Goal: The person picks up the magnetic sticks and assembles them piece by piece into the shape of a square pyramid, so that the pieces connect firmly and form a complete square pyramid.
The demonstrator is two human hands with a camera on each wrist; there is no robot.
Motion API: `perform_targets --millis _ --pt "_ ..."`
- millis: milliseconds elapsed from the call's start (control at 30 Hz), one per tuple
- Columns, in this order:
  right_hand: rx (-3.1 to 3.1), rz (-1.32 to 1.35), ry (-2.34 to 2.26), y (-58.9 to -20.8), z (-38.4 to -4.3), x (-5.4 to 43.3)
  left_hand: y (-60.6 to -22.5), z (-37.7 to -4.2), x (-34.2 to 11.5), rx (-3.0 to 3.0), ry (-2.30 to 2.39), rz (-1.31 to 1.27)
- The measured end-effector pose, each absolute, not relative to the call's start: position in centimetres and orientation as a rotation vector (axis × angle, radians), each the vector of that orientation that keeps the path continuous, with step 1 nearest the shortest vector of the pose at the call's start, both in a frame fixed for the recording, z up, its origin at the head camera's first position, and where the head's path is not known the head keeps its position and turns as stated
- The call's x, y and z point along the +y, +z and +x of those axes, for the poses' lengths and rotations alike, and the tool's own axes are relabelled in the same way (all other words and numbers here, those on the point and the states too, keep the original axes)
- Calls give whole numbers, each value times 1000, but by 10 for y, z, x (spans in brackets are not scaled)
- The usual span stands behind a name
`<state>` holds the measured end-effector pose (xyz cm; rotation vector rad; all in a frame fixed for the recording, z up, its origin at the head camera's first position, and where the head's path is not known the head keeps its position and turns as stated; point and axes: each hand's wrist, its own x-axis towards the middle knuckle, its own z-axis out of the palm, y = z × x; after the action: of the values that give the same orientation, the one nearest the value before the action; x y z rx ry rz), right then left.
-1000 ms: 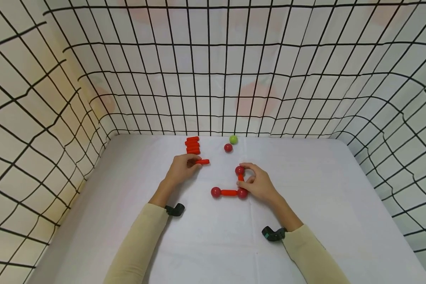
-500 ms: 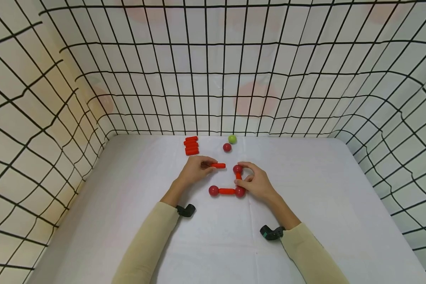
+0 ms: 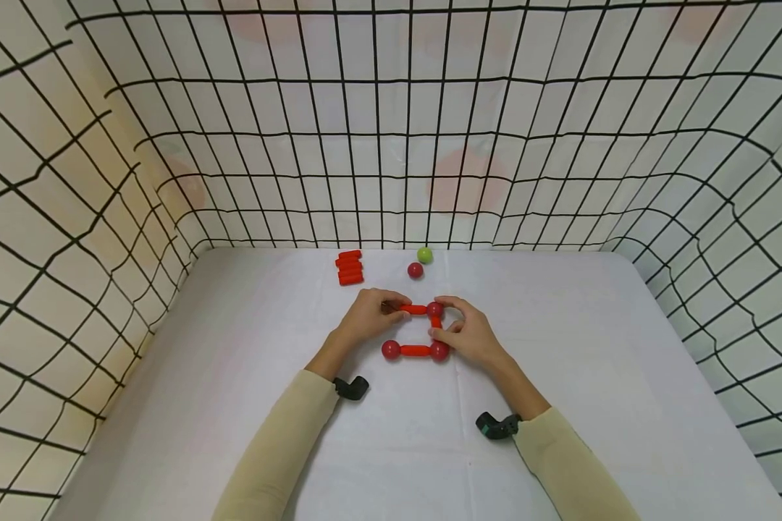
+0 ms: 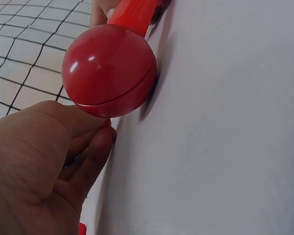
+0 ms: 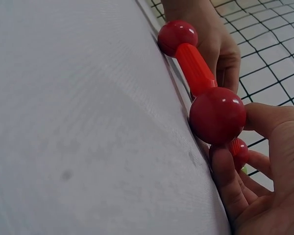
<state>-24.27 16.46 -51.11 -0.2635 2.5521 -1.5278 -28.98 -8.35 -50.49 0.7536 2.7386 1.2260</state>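
Observation:
In the head view my left hand (image 3: 371, 315) pinches a red rod (image 3: 415, 310) whose far end meets the dark red ball (image 3: 434, 310) at the upper right corner of a small assembly. My right hand (image 3: 465, 329) grips that corner ball and the short upright red rod (image 3: 436, 323) below it. Under that rod sits a lower right ball (image 3: 439, 352), joined by a flat red rod (image 3: 415, 351) to a lower left ball (image 3: 391, 350). The left wrist view shows the lower left ball (image 4: 109, 71) large, in front of the left fingertips.
Several red rods (image 3: 350, 268) lie stacked side by side at the back. A loose red ball (image 3: 415, 270) and a green ball (image 3: 425, 255) rest right of them. Black wire mesh (image 3: 391, 155) walls rise behind and at both sides of the white table (image 3: 391, 463).
The left hand has carried its red rod from near the stack rightward, and the rod's end now meets the upper right ball. The right hand has stayed on the assembly.

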Motion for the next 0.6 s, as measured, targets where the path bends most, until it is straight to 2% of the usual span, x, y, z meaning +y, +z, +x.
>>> perform_targets --millis 600 --pt "2607 -277 -1530 -515 -263 162 -509 -292 -84 2718 1242 721"
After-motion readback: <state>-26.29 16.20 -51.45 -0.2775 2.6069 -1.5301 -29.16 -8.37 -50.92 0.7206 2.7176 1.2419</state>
